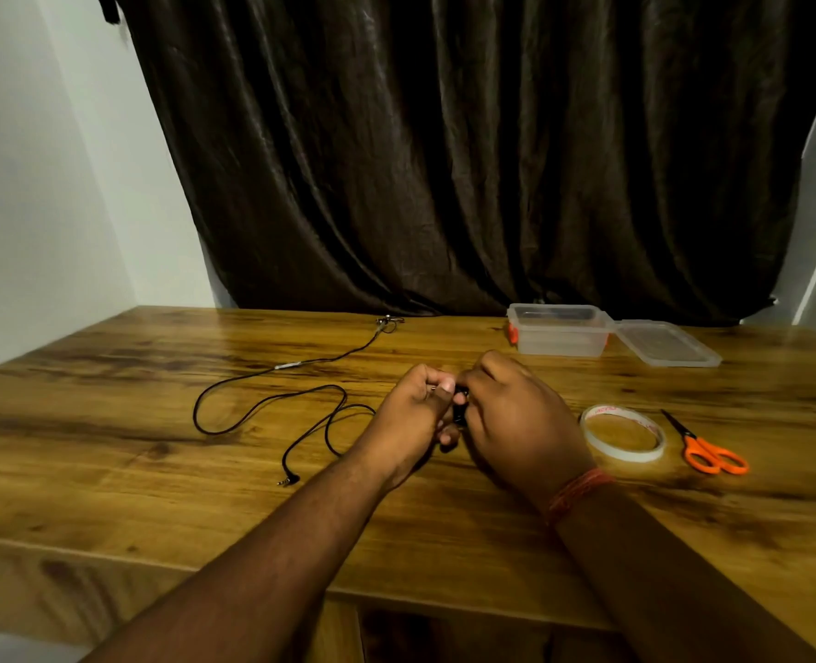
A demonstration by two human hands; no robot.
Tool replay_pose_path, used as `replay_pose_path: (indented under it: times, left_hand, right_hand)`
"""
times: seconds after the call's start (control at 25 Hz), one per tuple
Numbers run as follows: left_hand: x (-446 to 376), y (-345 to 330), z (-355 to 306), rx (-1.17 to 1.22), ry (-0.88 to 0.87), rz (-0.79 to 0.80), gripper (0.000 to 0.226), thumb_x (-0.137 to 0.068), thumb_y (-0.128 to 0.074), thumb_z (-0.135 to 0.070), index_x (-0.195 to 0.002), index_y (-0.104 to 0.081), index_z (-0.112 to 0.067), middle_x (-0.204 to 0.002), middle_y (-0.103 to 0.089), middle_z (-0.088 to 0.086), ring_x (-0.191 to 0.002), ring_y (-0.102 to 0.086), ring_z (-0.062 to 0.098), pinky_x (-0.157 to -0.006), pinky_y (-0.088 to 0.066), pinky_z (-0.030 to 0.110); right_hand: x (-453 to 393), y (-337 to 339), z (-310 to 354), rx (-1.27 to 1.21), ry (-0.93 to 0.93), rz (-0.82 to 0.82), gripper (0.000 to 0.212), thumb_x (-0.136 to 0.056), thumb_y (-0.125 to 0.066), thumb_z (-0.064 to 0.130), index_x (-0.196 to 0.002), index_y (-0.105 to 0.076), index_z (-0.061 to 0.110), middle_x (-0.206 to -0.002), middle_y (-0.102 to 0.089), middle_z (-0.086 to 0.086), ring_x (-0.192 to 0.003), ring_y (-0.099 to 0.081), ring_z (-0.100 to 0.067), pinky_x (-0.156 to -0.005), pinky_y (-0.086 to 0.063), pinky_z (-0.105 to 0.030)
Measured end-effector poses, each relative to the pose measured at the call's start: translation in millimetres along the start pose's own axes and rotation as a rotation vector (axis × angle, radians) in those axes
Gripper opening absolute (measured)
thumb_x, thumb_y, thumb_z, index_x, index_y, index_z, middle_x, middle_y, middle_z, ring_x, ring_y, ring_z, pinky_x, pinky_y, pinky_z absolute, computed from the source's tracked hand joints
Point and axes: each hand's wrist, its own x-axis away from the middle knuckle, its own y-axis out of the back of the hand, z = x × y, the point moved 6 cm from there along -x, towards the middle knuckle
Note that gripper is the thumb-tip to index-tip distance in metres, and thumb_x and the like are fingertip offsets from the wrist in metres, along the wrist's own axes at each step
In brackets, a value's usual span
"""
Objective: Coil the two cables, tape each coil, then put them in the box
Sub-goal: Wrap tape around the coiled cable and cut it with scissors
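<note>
Over the wooden table [109, 471] the left hand [415, 413] and the right hand [516, 418] both pinch a small black coil [460, 411], 1 black cable [262, 404] lies loose at left, the clear box [559, 334] stands open behind, and red letters on the tape roll [623, 433] are too small to read.

red print on tape roll [623, 434] inner ring, too blurry to read.
</note>
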Motion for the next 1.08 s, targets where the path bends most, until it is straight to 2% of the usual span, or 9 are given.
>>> replay_pose_path:
  times: [0.12,0.24,0.4,0.64,0.8,0.88,0.96,1.0,1.08]
  left_hand:
    - [0,-2,-1,0.085,0.031,0.036,0.018,-0.107,-0.033,-0.018,-0.097,-0.043,-0.009,-0.049,-0.048,-0.007,-0.05,-0.03,0.014,-0.05,-0.029,0.029]
    - [0,0,-2,0.094,0.065,-0.014,0.012,-0.106,-0.032,-0.008,-0.101,-0.044,-0.009,-0.046,-0.047,-0.007,-0.047,-0.031,0.011,-0.047,-0.029,0.026]
    - [0,1,-1,0.097,0.088,-0.054,0.016,-0.102,-0.033,0.0,-0.099,-0.047,-0.006,-0.046,-0.04,-0.004,-0.041,-0.032,0.008,-0.044,-0.028,0.024]
    - [-3,4,2,0.097,0.081,-0.067,0.016,-0.102,-0.039,-0.002,-0.093,-0.049,-0.01,-0.048,-0.039,-0.003,-0.041,-0.033,0.009,-0.048,-0.028,0.027]
    - [-4,6,2,0.098,0.072,-0.084,0.009,-0.102,-0.042,-0.005,-0.1,-0.05,-0.008,-0.052,-0.044,-0.003,-0.044,-0.034,0.009,-0.049,-0.028,0.028]
    - [-4,8,0,0.109,0.054,-0.106,0.008,-0.104,-0.042,-0.009,-0.099,-0.049,-0.01,-0.061,-0.047,0.0,-0.045,-0.035,0.008,-0.049,-0.028,0.027]
    - [-3,10,-2,0.054,0.025,-0.114,0.01,-0.104,-0.043,-0.014,-0.096,-0.05,-0.015,-0.07,-0.052,0.0,-0.046,-0.036,0.01,-0.049,-0.028,0.026]
    - [-2,10,-3,-0.025,-0.006,-0.11,0.01,-0.104,-0.044,-0.018,-0.096,-0.051,-0.019,-0.072,-0.055,0.0,-0.047,-0.038,0.01,-0.048,-0.029,0.025]
    - [1,8,-9,-0.316,-0.126,-0.101,0.009,-0.103,-0.046,-0.024,-0.097,-0.052,-0.026,-0.08,-0.06,-0.002,-0.054,-0.047,0.009,-0.048,-0.036,0.026]
  right_hand:
    - [0,-1,3,0.025,0.04,0.031,0.015,-0.086,-0.055,0.023,-0.095,-0.064,0.016,-0.092,-0.052,-0.001,-0.084,-0.056,-0.021,-0.065,-0.05,-0.036]
    - [0,-1,7,0.047,0.071,0.044,0.015,-0.086,-0.053,0.024,-0.094,-0.063,0.016,-0.093,-0.051,-0.001,-0.084,-0.055,-0.022,-0.063,-0.052,-0.038]
    - [1,0,10,0.041,0.079,0.045,0.013,-0.084,-0.058,0.024,-0.093,-0.06,0.015,-0.092,-0.051,-0.003,-0.083,-0.056,-0.023,-0.062,-0.052,-0.039]
    - [5,7,16,-0.013,0.147,-0.008,0.012,-0.085,-0.056,0.023,-0.096,-0.056,0.019,-0.091,-0.054,0.0,-0.082,-0.054,-0.02,-0.061,-0.046,-0.034]
    - [4,6,12,-0.11,0.17,0.012,0.012,-0.088,-0.055,0.017,-0.1,-0.058,0.017,-0.093,-0.055,0.0,-0.084,-0.055,-0.02,-0.068,-0.047,-0.033]
    - [3,8,0,-0.293,0.051,-0.028,0.012,-0.089,-0.057,0.01,-0.098,-0.062,0.015,-0.092,-0.058,0.003,-0.082,-0.055,-0.013,-0.071,-0.045,-0.023]
    - [3,5,-25,-0.578,-0.26,-0.089,0.009,-0.091,-0.059,0.009,-0.094,-0.065,0.016,-0.087,-0.064,0.004,-0.077,-0.058,-0.007,-0.071,-0.047,-0.015]
    - [5,-4,-35,-0.803,-0.445,-0.062,0.005,-0.092,-0.061,0.013,-0.092,-0.066,0.015,-0.082,-0.067,0.0,-0.072,-0.061,-0.009,-0.072,-0.052,-0.022]
    - [9,-24,-35,-1.22,-0.695,0.043,0.014,-0.094,-0.063,0.021,-0.089,-0.065,0.007,-0.076,-0.068,-0.008,-0.066,-0.063,-0.019,-0.072,-0.056,-0.041]
